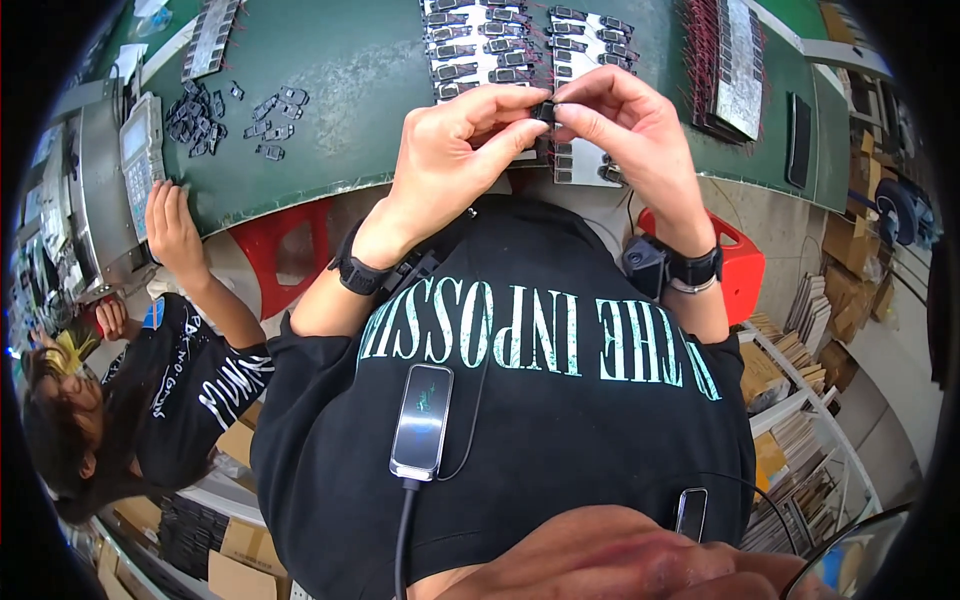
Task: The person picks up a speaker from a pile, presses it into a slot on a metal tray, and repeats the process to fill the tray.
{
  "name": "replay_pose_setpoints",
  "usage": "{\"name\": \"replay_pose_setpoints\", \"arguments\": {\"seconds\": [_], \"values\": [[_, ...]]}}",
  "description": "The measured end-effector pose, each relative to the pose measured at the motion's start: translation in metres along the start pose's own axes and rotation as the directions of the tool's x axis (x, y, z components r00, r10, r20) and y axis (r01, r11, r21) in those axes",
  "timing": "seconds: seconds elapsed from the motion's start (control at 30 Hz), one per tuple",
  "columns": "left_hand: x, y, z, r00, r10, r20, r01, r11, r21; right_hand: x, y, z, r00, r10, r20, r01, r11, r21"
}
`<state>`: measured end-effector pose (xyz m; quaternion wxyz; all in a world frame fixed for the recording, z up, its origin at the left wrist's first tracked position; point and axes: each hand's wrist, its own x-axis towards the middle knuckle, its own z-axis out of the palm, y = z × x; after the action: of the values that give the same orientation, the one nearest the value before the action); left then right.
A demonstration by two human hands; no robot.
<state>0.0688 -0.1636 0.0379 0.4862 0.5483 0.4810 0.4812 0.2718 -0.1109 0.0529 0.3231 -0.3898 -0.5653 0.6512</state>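
Small black part [545, 108] btwn both hands' fingertips.

Small part [545, 110] at my fingers [520, 128]: dark matt plastic. Worktop [340, 90]: green matt mat, smooth, with pale edge trim. Trays [480, 45]: silvery, metal-looking. My shirt [520, 420]: black matt cloth. Wristbands [355, 272]: black matt plastic. Cartons [245, 545]: brown cardboard.

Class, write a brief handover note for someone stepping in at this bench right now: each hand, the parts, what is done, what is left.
Left hand and right hand: both raised over the green table, fingertips pinching one small dark part between them.
Parts: filled trays lie just behind the hands; a loose pile of parts sits far left.
Done: many tray slots look filled.
Left: the held part, and seemingly the loose pile.
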Motion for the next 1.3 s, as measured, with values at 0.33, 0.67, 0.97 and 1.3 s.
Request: {"name": "replay_pose_setpoints", "arguments": {"seconds": [0.33,0.67,0.97,1.3], "values": [[-0.003,0.001,0.015,0.999,-0.045,-0.006,0.044,0.995,-0.086,0.000,-0.003,-0.010,0.990,0.036,0.134,-0.044,0.998,0.055],[0.017,0.009,0.027,0.941,0.280,0.189,-0.335,0.705,0.625,-0.036,-0.001,-0.021,0.986,-0.092,-0.138,0.037,0.933,-0.357],[0.080,0.004,0.039,0.846,0.245,0.475,-0.493,0.019,0.870,-0.045,0.014,-0.050,0.954,-0.169,-0.247,0.022,0.862,-0.506],[0.090,0.006,0.044,0.841,0.188,0.507,-0.493,-0.120,0.862,-0.016,0.036,-0.027,0.901,-0.432,0.035,0.236,0.422,-0.875]]}}
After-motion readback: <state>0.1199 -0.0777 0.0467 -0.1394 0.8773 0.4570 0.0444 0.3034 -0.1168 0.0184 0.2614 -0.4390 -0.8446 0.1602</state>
